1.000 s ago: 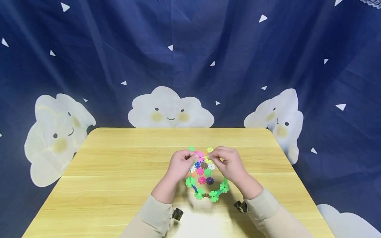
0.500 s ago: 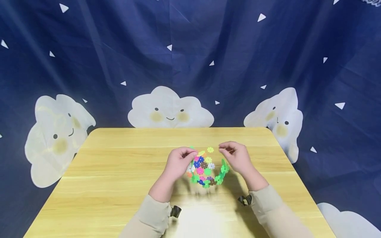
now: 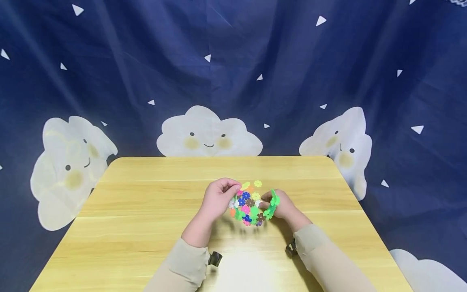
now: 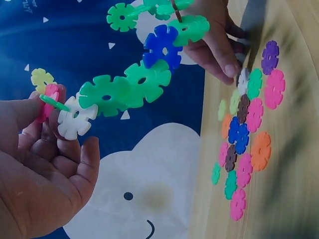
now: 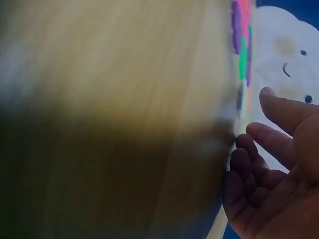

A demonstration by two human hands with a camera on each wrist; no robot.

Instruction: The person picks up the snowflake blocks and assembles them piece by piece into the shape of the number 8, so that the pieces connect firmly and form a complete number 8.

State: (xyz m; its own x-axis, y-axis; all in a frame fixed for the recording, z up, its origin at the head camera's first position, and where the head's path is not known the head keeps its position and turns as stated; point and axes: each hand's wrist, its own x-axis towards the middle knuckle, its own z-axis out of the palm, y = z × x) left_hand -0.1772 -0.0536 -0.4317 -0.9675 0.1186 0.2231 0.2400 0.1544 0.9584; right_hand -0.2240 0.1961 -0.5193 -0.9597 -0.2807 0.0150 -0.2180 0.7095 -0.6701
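1. Two hands are working over a pale wooden surface (image 3: pixel 146 227); the left hand (image 4: pixel 50 169) is pinching, its thumb and fingers closing around a pink disc (image 4: pixel 50 102) near one end of a linked chain (image 4: pixel 154 74).
2. The right hand (image 3: pixel 287 209) is hovering low, its thumb standing apart from the forefinger and the other fingers curling loosely; nothing is showing between them. They are nearing a white disc (image 4: pixel 242 82), but I cannot tell whether they are touching it.
3. The chain, mostly green flower-shaped discs with blue and white ones among them, is hanging in the air from the left hand, its far part curving in front of the right hand in the head view.
4. Beyond and below, loose discs (image 4: pixel 239 135) of many colours are lying close together on the surface.
5. Possible trouble: the chain is hanging by one pinch, so a slackening grip could drop it; the right hand, moving up, could snag its curve and pull a joint apart.
6. Hard to make out: the left wrist view is cutting off the chain's top, the right wrist view is blurring the surface, and a yellow disc's (image 4: pixel 42 79) joint is hiding behind the pink one.
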